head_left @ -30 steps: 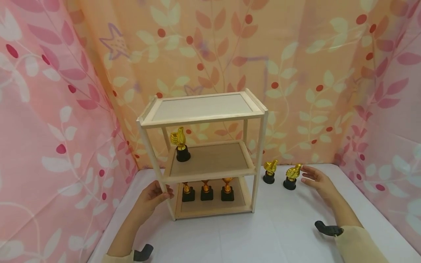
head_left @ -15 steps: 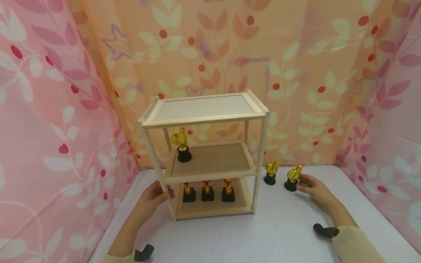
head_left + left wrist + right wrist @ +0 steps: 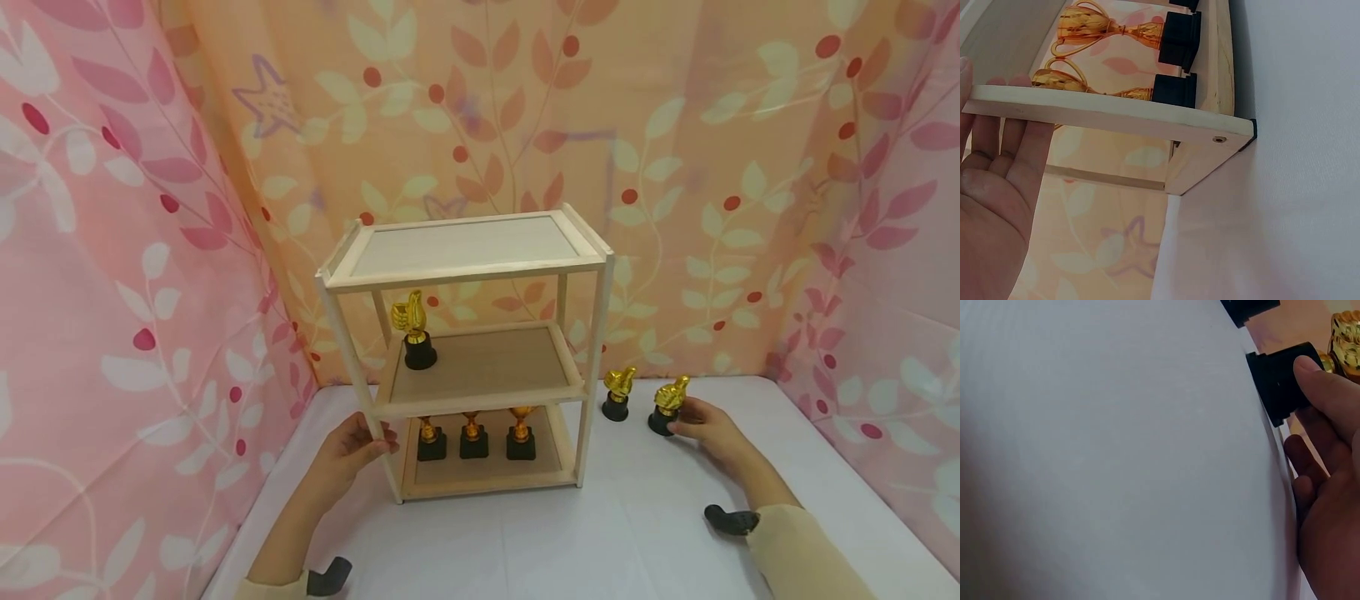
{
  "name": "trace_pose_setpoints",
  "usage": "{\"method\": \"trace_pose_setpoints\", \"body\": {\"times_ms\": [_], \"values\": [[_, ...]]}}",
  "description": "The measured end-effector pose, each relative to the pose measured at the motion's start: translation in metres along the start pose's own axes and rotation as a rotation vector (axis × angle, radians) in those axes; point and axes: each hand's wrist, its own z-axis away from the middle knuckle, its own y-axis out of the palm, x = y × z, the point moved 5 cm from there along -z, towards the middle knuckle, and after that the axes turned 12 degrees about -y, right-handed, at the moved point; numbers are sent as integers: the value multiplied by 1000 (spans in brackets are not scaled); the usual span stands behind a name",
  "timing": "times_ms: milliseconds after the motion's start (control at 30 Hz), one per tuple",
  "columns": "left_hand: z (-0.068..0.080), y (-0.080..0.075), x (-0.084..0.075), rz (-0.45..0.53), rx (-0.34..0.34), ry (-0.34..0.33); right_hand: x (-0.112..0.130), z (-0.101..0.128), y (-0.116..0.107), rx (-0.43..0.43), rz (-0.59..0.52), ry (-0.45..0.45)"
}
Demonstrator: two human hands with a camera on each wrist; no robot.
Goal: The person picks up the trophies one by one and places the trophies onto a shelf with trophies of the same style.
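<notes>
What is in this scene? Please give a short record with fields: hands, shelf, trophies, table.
left hand: left hand holds the front left post of the wooden shelf
right hand: right hand grips the black base of the thumbs-up trophy on the table
shelf, top level: nothing on it
shelf, middle level: one gold thumbs-up trophy at the left
shelf, bottom level: three cup trophies in a row
table: white table; a second thumbs-up trophy stands between the shelf and the held one
</notes>
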Motion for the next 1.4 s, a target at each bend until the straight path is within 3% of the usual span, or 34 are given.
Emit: {"method": "trace_pose_setpoints", "body": {"times_ms": [600,933,1033,1233,1400], "values": [[0,0,-2,2,9,6,1,0,4,-85,69,41],[1,-1,-2,-3,4,-3,16,3,-1,-155,75,78],[1,-1,-1,4,11,-9,23,6,-3,-175,105,80],[1,-1,0,9,17,-4,50,11,-7,-246,196,-1],[0,-1,0,4,19,5,75,14,-10,-286,201,-36]]}}
